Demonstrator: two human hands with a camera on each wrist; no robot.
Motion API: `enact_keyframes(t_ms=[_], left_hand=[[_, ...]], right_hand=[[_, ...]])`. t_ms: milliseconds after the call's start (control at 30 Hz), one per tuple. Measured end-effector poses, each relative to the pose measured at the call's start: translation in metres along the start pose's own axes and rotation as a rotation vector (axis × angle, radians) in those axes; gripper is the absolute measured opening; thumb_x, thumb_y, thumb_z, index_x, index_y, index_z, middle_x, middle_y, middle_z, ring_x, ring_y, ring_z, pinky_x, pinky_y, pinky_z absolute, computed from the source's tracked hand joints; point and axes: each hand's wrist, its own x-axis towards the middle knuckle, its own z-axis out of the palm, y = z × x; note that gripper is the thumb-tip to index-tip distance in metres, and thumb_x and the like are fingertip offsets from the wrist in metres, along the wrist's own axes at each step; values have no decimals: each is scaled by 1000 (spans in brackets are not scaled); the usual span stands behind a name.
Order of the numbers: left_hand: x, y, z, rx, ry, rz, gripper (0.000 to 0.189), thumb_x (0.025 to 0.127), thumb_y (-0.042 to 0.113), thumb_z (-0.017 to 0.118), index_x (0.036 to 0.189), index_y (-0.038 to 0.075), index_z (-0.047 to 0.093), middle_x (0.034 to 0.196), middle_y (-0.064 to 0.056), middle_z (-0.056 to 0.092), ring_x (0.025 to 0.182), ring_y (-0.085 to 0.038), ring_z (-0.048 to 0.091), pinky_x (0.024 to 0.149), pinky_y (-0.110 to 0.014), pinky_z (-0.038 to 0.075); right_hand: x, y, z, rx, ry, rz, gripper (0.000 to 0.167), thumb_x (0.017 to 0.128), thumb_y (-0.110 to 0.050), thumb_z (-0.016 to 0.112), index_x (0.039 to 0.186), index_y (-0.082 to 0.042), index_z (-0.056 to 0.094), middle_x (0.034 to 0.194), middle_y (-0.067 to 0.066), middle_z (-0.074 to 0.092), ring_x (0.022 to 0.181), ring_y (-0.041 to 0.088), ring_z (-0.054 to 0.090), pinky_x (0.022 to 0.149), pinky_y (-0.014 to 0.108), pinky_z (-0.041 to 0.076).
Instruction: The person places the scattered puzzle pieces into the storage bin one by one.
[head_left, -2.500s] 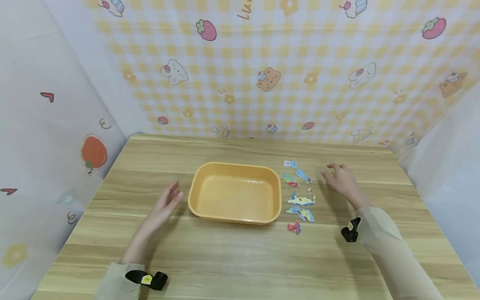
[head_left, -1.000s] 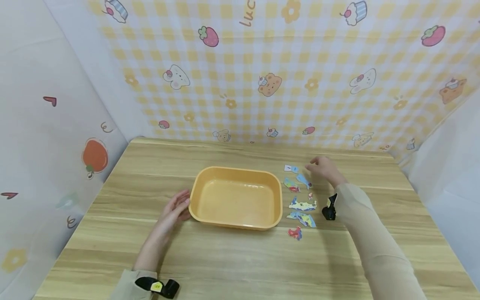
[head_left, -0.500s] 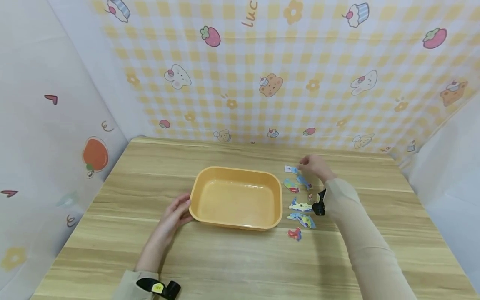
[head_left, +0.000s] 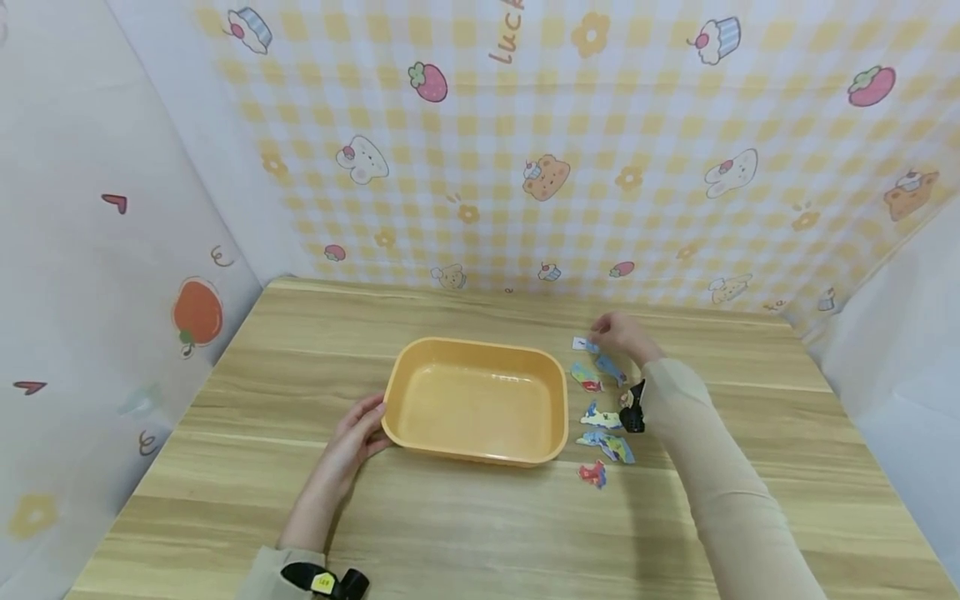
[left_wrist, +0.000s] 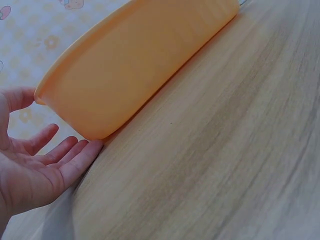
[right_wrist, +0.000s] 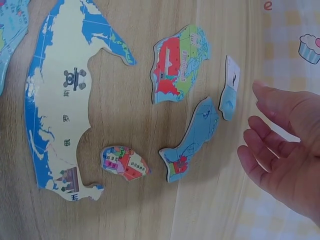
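Note:
My left hand (head_left: 351, 446) is at the left end of a yellow plastic tray (head_left: 480, 459). In the left wrist view its thumb touches the tray's rim and the little finger meets the base, the fingers loosely extended. My right hand (right_wrist: 290, 137) hovers by a small white-and-blue map puzzle piece (right_wrist: 229, 90), fingers loosely bent, a gap between them and the piece. Close by lie a blue piece (right_wrist: 194, 135), a red-and-green piece (right_wrist: 172, 70) and a small multicoloured piece (right_wrist: 124, 162). A large cream-and-blue piece (right_wrist: 57, 105) with printed characters is farther off.
A blue-green piece (head_left: 611, 447) and a red piece (head_left: 592, 474) are at the front of the puzzle group, right of the tray. A patterned cloth (head_left: 480, 167) rises behind the wooden table (head_left: 465, 533), with white cloth at both sides.
My left hand has moved right and reached the tray. My right hand has moved left from the side of the table to the far puzzle pieces. The tray and pieces keep their places.

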Motion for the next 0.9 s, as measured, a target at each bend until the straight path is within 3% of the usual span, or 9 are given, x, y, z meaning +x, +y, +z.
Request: enact_keyframes(t_ms=[300,733,900], left_hand=[[0,-2,1,19,5,5,49,95,30,45,134,3,35,120,-6,53,93,-5,58,84,-24,51],[-1,-3,3,20,8,10,47,95,29,46,133,2,37,106,5,56,90,-6,58,83,-23,52],[-1,-2,1,17,10,11,48,95,29,46,134,2,36,107,6,56,90,-5,58,83,-22,51]], right_hand=[[6,-2,7,-7,7,-52,35,86,-9,59,111,14,53,111,30,55,102,40,53,91,46,47],[14,4,17,94,30,-29,30,81,2,62,107,14,52,108,31,55,97,36,54,88,43,48],[11,1,19,149,25,7,32,81,2,62,109,13,51,109,31,55,93,31,54,82,36,49]])
